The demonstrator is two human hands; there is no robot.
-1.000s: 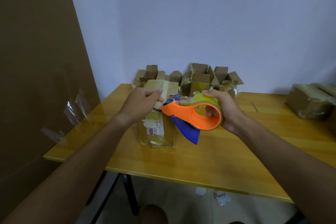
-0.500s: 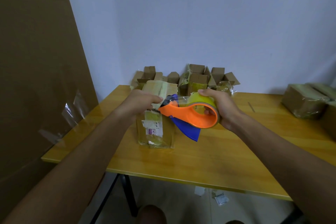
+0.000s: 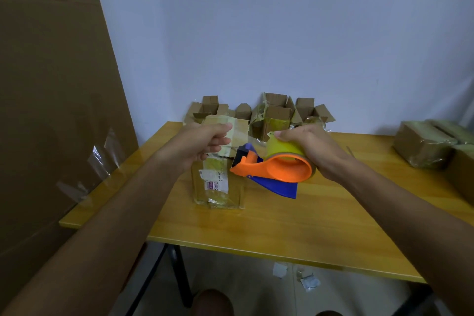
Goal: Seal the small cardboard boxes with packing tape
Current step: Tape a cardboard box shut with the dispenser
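The box (image 3: 218,182) stands upright on the tabletop (image 3: 320,218); my left grip (image 3: 202,143) grasps its top flap, my right grip (image 3: 305,146) clasps the tape dispenser (image 3: 272,169) just beside it.

box label (image 3: 213,179) text unreadable, wrapped boxes (image 3: 425,145) cut off right

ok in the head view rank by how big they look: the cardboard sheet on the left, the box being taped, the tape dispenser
1. cardboard sheet, by far the largest
2. and 3. box being taped and tape dispenser look alike; the hands hide part of each, so I won't rank them
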